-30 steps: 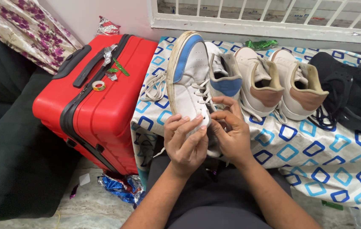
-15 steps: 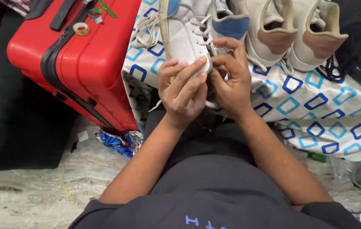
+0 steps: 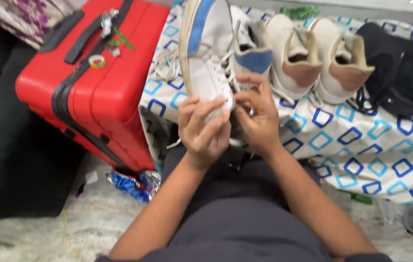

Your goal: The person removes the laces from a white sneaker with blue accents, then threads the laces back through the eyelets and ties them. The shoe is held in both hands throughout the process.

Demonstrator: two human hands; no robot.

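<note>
One red suitcase (image 3: 95,92) on the left, flush against a bed sheet (image 3: 361,140) patterned with blue squares. On the sheet: black cloth (image 3: 400,63) far right, two beige-trimmed shoes (image 3: 313,58), and a white sneaker with blue trim (image 3: 206,53) tipped on its side, nearest the suitcase. Left hand (image 3: 204,128) wraps the sneaker's toe. Right hand (image 3: 260,116) fingers pinched closed at the laces (image 3: 228,73). Small tape roll (image 3: 96,61) sits on the suitcase.
</note>
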